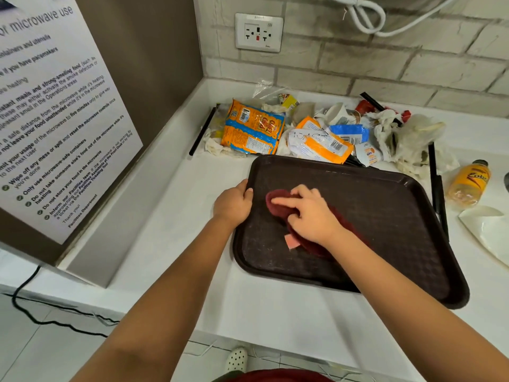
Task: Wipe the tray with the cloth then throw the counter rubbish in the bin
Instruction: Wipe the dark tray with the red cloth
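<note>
A dark brown tray (pixel 385 216) lies flat on a white table (pixel 261 312). The left hand (pixel 234 204) grips the tray's left rim, thumb curled over the edge. The right hand (pixel 311 213) presses a maroon cloth (pixel 278 206) onto the tray's left half — fingers bent over it, cloth bunched beneath the palm. Behind the tray lies rubbish (pixel 316 133) — wrappers, crumpled tissue — with a yellow bottle (pixel 469 183) to the right.

Cloth (pixel 278 205) partly under hand (pixel 311 213) — notice (pixel 55 106) cropped.

cloth (pixel 278 205) on tray (pixel 385 216) | rubbish (pixel 303 133) behind tray | bottle (pixel 469 183) right
</note>
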Motion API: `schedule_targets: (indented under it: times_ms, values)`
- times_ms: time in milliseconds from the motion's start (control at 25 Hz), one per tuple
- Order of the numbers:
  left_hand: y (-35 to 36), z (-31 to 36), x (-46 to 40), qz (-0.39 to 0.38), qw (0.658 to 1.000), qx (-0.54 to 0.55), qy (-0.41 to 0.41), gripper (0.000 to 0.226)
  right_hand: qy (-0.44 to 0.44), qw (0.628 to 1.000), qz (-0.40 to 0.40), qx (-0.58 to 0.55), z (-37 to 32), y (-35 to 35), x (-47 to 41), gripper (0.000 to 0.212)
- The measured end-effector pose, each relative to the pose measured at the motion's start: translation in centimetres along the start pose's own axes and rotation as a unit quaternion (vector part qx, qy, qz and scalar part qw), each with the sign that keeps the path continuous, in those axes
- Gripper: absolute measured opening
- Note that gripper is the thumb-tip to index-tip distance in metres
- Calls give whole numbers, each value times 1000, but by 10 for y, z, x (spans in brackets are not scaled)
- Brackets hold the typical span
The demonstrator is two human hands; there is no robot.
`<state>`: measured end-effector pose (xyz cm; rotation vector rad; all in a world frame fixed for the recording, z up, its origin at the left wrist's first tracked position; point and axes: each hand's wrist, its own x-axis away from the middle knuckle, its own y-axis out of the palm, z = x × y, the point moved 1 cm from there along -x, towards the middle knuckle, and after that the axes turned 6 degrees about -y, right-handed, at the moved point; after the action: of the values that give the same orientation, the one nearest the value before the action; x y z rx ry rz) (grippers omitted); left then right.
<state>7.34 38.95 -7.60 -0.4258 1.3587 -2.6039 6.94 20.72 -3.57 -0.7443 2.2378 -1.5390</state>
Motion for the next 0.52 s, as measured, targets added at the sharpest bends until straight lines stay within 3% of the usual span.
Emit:
schedule_targets:
  times_ms: [80, 200, 320, 440, 520]
  values:
    - [-2, -5, 15, -1, 999, -34, -2, 49, 60, 998, 8, 0, 9, -2, -10, 52]
    - [-4, -15, 38, 10, 999, -35, -20, 50, 76, 994, -55, 59, 8, 10, -18, 49]
    - [2, -16, 55, 47, 998, 20, -23, 44, 52, 986, -89, 134, -1, 19, -18, 49]
    - [5, -17, 63, 103, 985, 130, -53, 36, -11, 985, -127, 117, -17, 20, -11, 52]
    - [6, -16, 60, 100, 985, 130, -57, 34, -79, 979, -156, 104, -35, 23, -4, 53]
